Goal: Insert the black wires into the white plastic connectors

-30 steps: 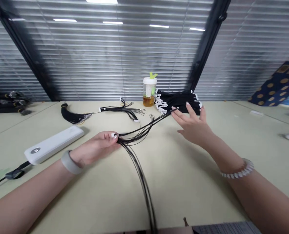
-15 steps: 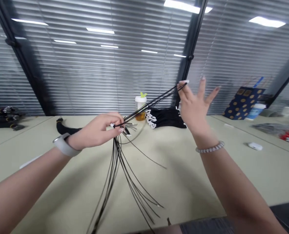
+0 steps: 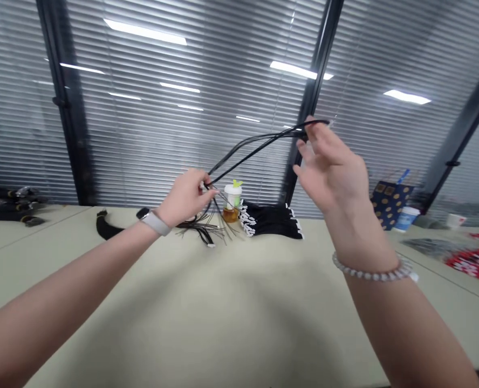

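Observation:
A few thin black cables (image 3: 252, 141) stretch in the air between my two hands. My left hand (image 3: 187, 195) pinches them at their lower left end, with a watch on that wrist. My right hand (image 3: 332, 156) is raised higher and holds their other end between its fingers; the tips there are partly hidden. Below and behind my left hand lies a loose spray of black wires (image 3: 203, 229) with a small white connector. To the right of these rests a neat bundle of black cables (image 3: 269, 220) with white connectors at both ends.
A cup with a white lid (image 3: 232, 202) stands behind the wires. Black cable bundles (image 3: 5, 205) lie at the far left, a curved black bundle (image 3: 109, 229) nearer. At the right are a dotted bag (image 3: 390, 205), a blue cup (image 3: 406, 219) and red cables (image 3: 474, 264).
The hanging wires below my left hand have swung up and away from the near table. My right hand has turned over, and the stretched cables now bow upward. The view has tilted up.

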Demonstrator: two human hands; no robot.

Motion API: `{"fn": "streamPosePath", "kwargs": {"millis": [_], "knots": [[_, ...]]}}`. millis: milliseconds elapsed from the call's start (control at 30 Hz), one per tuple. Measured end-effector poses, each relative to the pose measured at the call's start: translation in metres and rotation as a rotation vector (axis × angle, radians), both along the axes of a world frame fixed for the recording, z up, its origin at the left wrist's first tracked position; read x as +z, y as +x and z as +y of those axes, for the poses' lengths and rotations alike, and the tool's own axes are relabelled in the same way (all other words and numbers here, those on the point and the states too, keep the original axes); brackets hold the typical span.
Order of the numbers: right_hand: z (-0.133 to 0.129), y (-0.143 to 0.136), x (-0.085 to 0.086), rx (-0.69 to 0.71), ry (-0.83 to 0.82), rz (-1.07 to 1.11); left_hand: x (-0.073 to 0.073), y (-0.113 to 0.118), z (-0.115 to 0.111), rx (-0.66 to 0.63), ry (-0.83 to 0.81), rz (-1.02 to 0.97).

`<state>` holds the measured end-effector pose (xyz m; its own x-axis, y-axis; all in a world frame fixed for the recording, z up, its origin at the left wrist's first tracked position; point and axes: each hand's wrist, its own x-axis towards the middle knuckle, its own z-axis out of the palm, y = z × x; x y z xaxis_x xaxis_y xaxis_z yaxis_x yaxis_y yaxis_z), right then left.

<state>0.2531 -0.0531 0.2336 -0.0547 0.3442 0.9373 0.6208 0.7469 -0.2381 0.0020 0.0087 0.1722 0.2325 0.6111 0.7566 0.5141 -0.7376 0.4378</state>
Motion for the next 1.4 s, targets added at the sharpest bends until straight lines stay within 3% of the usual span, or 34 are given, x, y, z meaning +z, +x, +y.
{"fn": "streamPosePath", "kwargs": {"millis": [67,167,267,433,533,700,800,900,1000,1067,1167,1400], "knots": [[-0.004,-0.012,0.008,0.362,-0.157,0.285,-0.007,0.011,-0.002,-0.249,-0.44,-0.332],[-0.005,-0.026,0.012,0.69,-0.248,0.687,-0.023,0.021,-0.013,-0.419,-0.71,-0.524],[0.002,-0.03,0.0,0.813,-0.279,0.882,-0.046,0.022,-0.027,-0.447,-0.891,-0.638],[0.016,-0.029,-0.05,0.887,-0.455,0.865,-0.091,0.011,-0.047,-0.408,-1.269,-0.642],[0.024,-0.033,-0.079,0.826,-0.562,0.784,-0.114,0.002,-0.055,-0.368,-1.371,-0.636],[0.034,-0.053,-0.112,0.462,-0.517,0.267,-0.141,-0.009,-0.059,-0.327,-1.401,-0.586],[0.037,-0.067,-0.132,0.47,-0.518,0.091,-0.147,-0.013,-0.058,-0.364,-1.393,-0.57],[0.04,-0.073,-0.157,0.472,-0.443,-0.23,-0.148,-0.016,-0.058,-0.356,-1.405,-0.543],[0.042,-0.072,-0.181,0.409,-0.379,-0.564,-0.148,-0.016,-0.058,-0.314,-1.423,-0.541],[0.042,-0.073,-0.192,0.361,-0.421,-0.654,-0.149,-0.014,-0.059,-0.294,-1.41,-0.56],[0.037,-0.078,-0.199,0.318,-0.481,-0.728,-0.153,-0.013,-0.06,-0.271,-1.37,-0.562],[0.019,-0.093,-0.194,0.203,-0.485,-0.817,-0.163,-0.017,-0.059,-0.272,-1.297,-0.504]]}}
